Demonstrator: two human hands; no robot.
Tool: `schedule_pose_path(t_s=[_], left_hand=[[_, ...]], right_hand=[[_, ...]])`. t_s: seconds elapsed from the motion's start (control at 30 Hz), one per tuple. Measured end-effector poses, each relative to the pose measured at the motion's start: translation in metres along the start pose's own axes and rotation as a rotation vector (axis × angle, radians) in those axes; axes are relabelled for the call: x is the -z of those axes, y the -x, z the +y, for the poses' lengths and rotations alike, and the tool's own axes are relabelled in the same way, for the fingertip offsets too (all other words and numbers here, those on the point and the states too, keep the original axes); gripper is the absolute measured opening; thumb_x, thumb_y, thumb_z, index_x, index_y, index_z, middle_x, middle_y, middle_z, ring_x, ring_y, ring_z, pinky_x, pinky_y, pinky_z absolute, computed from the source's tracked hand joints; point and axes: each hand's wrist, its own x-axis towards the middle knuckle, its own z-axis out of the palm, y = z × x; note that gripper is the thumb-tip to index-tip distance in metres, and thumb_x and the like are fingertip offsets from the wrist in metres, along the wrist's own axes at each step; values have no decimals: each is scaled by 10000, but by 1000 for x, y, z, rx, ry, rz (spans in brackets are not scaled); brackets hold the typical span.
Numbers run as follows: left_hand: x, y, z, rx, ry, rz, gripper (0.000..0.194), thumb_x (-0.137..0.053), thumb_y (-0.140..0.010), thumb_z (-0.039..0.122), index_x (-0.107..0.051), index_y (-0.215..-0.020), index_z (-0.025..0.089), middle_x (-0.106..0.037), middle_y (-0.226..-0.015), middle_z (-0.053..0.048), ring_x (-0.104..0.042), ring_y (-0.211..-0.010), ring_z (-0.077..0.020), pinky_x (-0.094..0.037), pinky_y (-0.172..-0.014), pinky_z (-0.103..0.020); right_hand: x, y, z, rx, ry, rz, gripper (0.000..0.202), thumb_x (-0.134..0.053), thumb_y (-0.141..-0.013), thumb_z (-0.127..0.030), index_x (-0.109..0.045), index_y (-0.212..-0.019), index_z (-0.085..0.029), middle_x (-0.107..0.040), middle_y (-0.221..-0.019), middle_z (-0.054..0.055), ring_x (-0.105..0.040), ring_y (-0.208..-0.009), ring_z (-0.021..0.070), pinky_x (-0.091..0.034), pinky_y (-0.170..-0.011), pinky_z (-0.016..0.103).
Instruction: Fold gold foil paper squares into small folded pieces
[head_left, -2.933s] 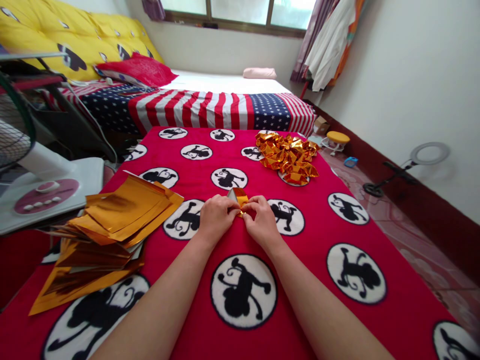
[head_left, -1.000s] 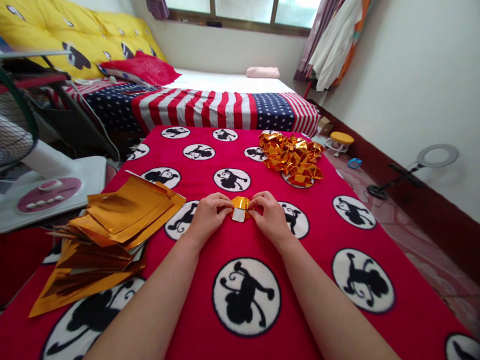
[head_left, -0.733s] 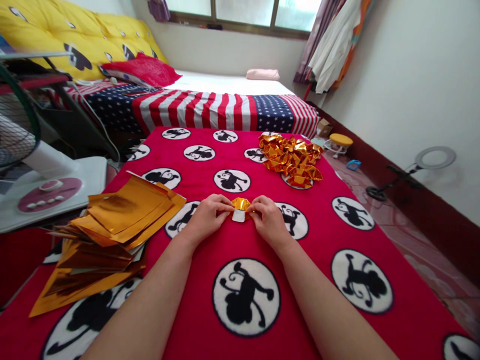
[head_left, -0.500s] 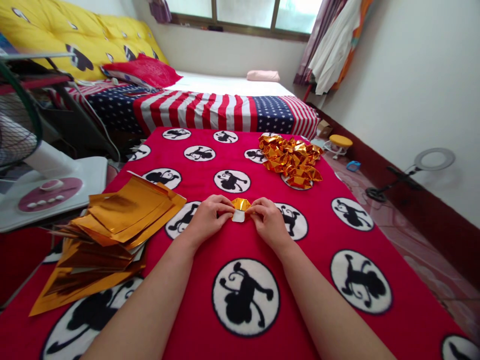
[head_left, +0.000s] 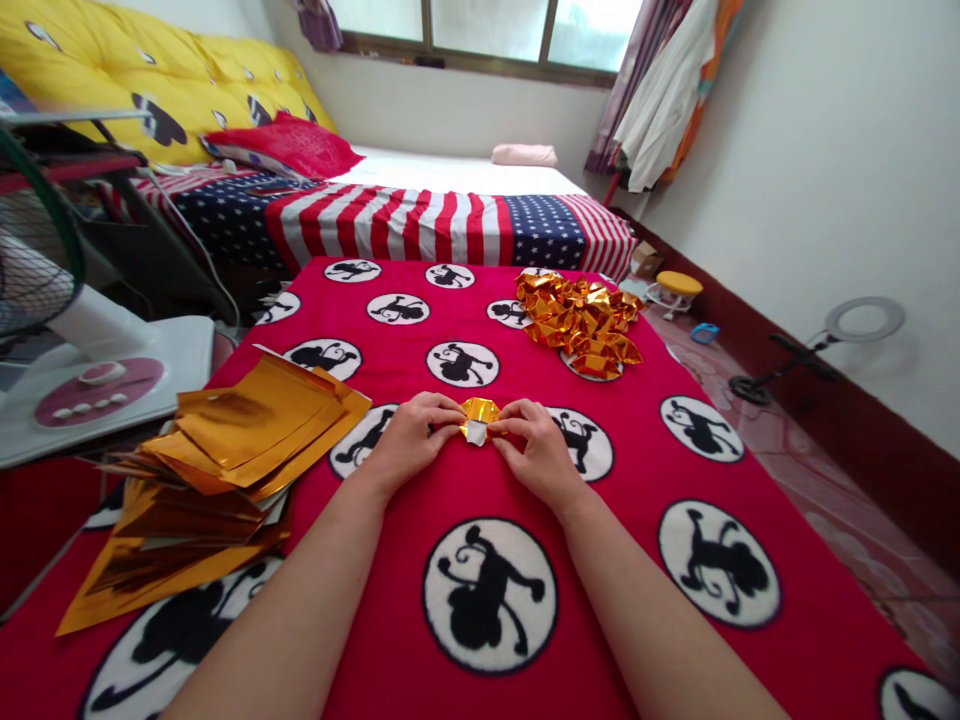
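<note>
A small piece of folded gold paper (head_left: 480, 410) with a pale inner flap facing me sits between my hands at the middle of the red cloth (head_left: 360, 640). My left hand (head_left: 420, 435) pinches its left end between thumb and fingers. On the other side, my right hand (head_left: 534, 445) grips the right end, thumb below and fingers on top. To the left lies a loose stack of flat gold sheets (head_left: 262, 420). At the back right of the cloth is a heap of folded gold pieces (head_left: 581, 315).
A white fan base (head_left: 157, 360) stands left of the cloth. Beyond the far edge is a bed with a striped and starred cover (head_left: 435, 222). A yellow stool (head_left: 679, 284) and a ring light (head_left: 866, 320) stand on the floor at right.
The fingers have shifted slightly on the gold paper. Its pale flap looks smaller, and more gold shows around it. My right thumb has dropped a little lower.
</note>
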Motion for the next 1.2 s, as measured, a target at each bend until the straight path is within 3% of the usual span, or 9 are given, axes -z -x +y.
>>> schedule_pose_path(t_s=[0.13, 0.4, 0.57, 0.73, 1.0, 1.2], left_hand=[[-4, 0, -4, -2, -20, 59, 164, -612, -852, 196, -760, -922, 212, -726, -966, -55, -654, -903, -179, -528, -855, -320], [-4, -2, -4, -6, -28, 49, 198, -613, -816, 113, -759, -917, 199, -729, -964, -57, -658, -903, -178, -528, -849, -311], [-4, -4, -3, 49, 31, 71, 163, -619, -812, 129, -753, -869, 202, -739, -929, -48, -672, -876, -178, -524, -845, -311], [-5, -6, -4, 41, 35, 58, 145, -635, -799, 136, -747, -860, 204, -728, -919, -46, -664, -868, -178, -521, -828, -304], [-5, 0, -4, -8, -26, 41, 129, -643, -812, 173, -758, -834, 225, -730, -889, -43, -653, -853, -182, -513, -809, -309], [-5, -3, 1, 106, -133, 75, 121, -651, -815, 237, -749, -884, 226, -749, -871, -33, -664, -815, -192, -500, -766, -304]], right_hand=[[0, 0, 1, 7, -10, 12, 155, -660, -821, -126, -749, -891, -231, -641, -934, 49, -568, -901, 192, -467, -836, 355], [1, -1, 8, 35, -41, -21, 189, -650, -831, -101, -756, -910, -236, -653, -935, 52, -580, -904, 189, -465, -824, 340], [1, 0, 9, -17, -104, 11, 200, -617, -847, -97, -748, -909, -235, -649, -915, 39, -592, -887, 173, -466, -820, 322], [0, -2, 8, -57, -81, 1, 186, -678, -786, -96, -743, -878, -244, -648, -927, 29, -591, -904, 181, -461, -837, 324], [-1, -2, 2, -86, -29, 29, 125, -611, -862, -160, -712, -813, -216, -672, -839, 31, -591, -817, 177, -445, -770, 302], [-7, 0, -4, -183, 53, 101, 98, -589, -855, -172, -676, -850, -217, -692, -828, 31, -606, -806, 192, -437, -757, 304]])
